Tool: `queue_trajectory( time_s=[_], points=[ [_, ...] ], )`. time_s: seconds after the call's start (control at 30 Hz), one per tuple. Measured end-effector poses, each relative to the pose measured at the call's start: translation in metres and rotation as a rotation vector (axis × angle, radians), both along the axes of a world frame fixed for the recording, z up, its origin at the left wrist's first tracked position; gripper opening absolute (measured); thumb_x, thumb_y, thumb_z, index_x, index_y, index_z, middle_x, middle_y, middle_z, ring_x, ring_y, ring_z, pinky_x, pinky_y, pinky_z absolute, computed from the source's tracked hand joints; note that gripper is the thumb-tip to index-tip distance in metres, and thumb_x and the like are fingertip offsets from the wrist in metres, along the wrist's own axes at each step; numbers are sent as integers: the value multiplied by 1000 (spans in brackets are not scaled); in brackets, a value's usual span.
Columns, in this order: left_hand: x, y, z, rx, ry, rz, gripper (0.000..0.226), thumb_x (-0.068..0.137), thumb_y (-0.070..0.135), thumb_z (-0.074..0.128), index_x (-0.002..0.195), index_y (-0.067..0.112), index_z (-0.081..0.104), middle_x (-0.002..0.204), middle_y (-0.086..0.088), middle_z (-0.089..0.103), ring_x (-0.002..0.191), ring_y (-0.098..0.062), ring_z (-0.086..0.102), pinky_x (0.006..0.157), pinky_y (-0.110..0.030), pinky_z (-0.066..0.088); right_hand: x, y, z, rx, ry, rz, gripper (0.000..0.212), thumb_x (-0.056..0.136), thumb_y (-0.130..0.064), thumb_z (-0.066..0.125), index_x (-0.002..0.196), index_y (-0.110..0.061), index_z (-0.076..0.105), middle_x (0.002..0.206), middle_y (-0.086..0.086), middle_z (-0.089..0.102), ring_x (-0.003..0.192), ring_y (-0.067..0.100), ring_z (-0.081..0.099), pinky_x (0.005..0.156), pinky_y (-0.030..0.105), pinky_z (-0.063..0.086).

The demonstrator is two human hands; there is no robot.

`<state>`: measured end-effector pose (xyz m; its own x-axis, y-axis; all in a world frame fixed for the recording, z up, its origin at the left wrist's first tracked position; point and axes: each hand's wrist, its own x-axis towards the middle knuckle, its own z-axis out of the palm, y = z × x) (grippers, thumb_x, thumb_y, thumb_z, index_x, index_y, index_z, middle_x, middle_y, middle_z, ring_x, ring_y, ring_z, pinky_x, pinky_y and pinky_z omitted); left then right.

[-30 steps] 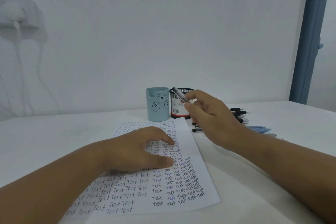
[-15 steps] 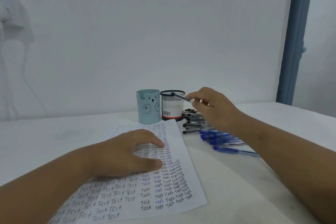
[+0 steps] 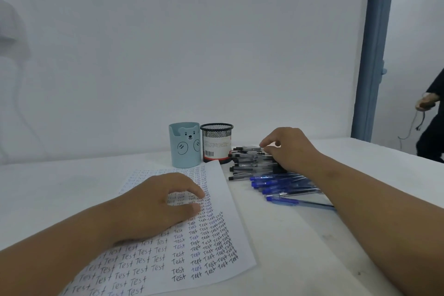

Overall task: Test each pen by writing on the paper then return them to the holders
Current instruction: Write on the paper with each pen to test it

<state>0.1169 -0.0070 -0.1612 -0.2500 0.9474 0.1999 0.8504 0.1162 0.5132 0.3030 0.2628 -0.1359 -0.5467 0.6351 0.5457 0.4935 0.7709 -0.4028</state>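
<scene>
My left hand (image 3: 156, 204) rests on the sheet of paper (image 3: 225, 190), fingers relaxed; the sheet is covered in rows of the word "Test". My right hand (image 3: 288, 149) lies on a heap of black pens (image 3: 249, 164) to the right of the holders. Its fingers curl down and its fingertips pinch the topmost black pen (image 3: 249, 148). A row of blue pens (image 3: 283, 185) lies nearer me, beside the paper. Behind the paper stand a light-blue bear pen holder (image 3: 185, 149) and a black mesh holder (image 3: 216, 142); their insides are hidden.
All of this sits on a white table (image 3: 312, 247) against a white wall. A blue door frame (image 3: 374, 55) rises at the right. Beyond it, at the far right edge, another person (image 3: 432, 132) in dark clothes stands with something in a hand.
My right hand held a pen above the mesh holder; that pen is gone from it and the hand has dropped right onto the black pens. My left hand stayed on the paper.
</scene>
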Motion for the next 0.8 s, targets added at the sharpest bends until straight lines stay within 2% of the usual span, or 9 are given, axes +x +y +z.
queue_trajectory(
  time_s=[0.13,0.27,0.4,0.5,0.63,0.73,0.8],
  points=[
    [3,0,0,24,-5,-7,21,86,58,65,108,57,65,120,44,54,119,21,43,110,-22,32,0,4,-1,-18,-1,-13,13,95,-20,66,97,-27,76,113,-7,66,93,10,54,85,23,41],
    [4,0,0,45,-8,-2,22,85,59,64,107,60,64,120,45,54,118,23,43,107,-19,32,-1,6,-2,-40,-30,-17,14,96,-20,65,102,-27,76,117,-6,66,92,10,54,85,24,42],
    [7,1,3,120,-48,63,18,87,52,67,104,59,66,120,39,59,120,17,46,105,-25,35,-4,-1,-2,16,-16,27,16,96,-23,64,108,-27,74,119,-9,67,103,10,55,96,27,44],
    [7,7,9,166,-74,143,12,89,46,70,99,52,71,120,29,62,118,7,52,103,-32,42,-13,-26,-1,115,-3,150,17,95,-25,65,110,-24,74,114,-10,68,109,10,55,101,28,42],
    [3,20,25,208,-97,237,3,90,37,73,92,37,74,103,17,70,99,0,64,82,-28,47,-30,-59,-3,173,-10,374,17,91,-28,70,106,-24,77,106,-11,71,99,4,58,92,22,45],
    [-6,35,34,288,-182,337,12,89,32,75,98,31,68,106,10,67,98,-8,63,76,-29,50,-38,-64,-7,190,-53,408,21,90,-33,70,109,-27,75,107,-14,70,98,2,53,92,24,44],
    [-12,51,37,342,-291,410,31,87,31,78,111,25,59,118,4,60,100,-14,60,68,-26,46,-37,-61,-7,189,-80,389,22,89,-33,70,109,-28,75,107,-13,70,97,3,53,92,28,46]
  ],
)
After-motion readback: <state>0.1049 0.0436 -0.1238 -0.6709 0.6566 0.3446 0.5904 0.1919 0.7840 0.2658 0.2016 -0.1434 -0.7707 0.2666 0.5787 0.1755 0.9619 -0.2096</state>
